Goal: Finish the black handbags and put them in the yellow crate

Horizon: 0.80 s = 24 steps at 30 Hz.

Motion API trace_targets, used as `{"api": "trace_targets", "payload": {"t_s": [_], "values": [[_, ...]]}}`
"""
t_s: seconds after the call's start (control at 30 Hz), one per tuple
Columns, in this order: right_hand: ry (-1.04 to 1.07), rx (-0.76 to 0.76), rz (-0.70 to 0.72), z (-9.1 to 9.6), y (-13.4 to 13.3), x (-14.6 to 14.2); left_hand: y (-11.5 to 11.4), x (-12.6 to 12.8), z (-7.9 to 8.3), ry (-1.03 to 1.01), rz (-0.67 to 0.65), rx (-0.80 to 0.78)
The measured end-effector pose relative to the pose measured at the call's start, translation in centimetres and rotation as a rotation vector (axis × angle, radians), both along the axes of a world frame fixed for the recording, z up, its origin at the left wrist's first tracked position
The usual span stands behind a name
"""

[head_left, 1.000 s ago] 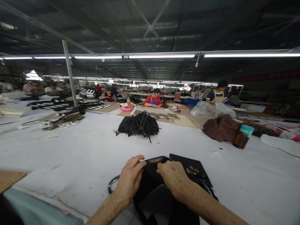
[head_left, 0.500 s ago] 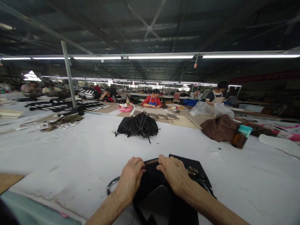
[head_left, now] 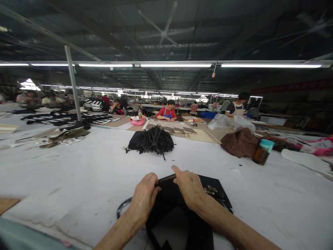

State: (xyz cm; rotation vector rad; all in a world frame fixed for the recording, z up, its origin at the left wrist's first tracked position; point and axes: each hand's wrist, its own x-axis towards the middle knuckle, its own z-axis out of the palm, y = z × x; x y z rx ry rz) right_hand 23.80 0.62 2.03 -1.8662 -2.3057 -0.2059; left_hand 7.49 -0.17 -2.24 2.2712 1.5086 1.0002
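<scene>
Bag (head_left: 168,196), soft and matte black, lies on the white table (head_left: 104,166) between both hands, its upper edge (head_left: 166,178) running left to right. A stiff flat flap (head_left: 213,183) spreads nearer the right hand (head_left: 191,187), whose forefinger lifts free; its grip cannot be told. The left hand (head_left: 144,194) pinches the edge beside a glossy ring (head_left: 119,208). Small metallic fittings (head_left: 210,191) dot the flap.

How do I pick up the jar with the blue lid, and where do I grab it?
I'd hold the jar around its brown body, below the blue lid, coming from the near side. The body looks round, brown cloth crowds its left, and white tabletop lies in front. The lid may be loose; I can't tell.
</scene>
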Motion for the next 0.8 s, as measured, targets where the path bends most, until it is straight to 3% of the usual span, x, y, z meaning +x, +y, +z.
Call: {"api": "trace_targets", "payload": {"t_s": [0.13,0.37,0.5,0.8], "values": [[-0.033,-0.026,0.016,0.0,0.5,0.1,0.3,-0.6,0.1,-0.232,-0.018,-0.165],[-0.058,-0.037,0.012,0.0,1.1,0.3,0.8,-1.9,-0.1,-0.388,-0.134,-0.431],[-0.058,-0.019,0.017,0.0,1.1,0.3,0.6,-1.9,0.0,-0.363,-0.134,-0.385],[-0.041,0.009,0.037,-0.2,1.1,0.6,-0.2,-0.9,1.1,-0.101,-0.029,-0.186]]}}
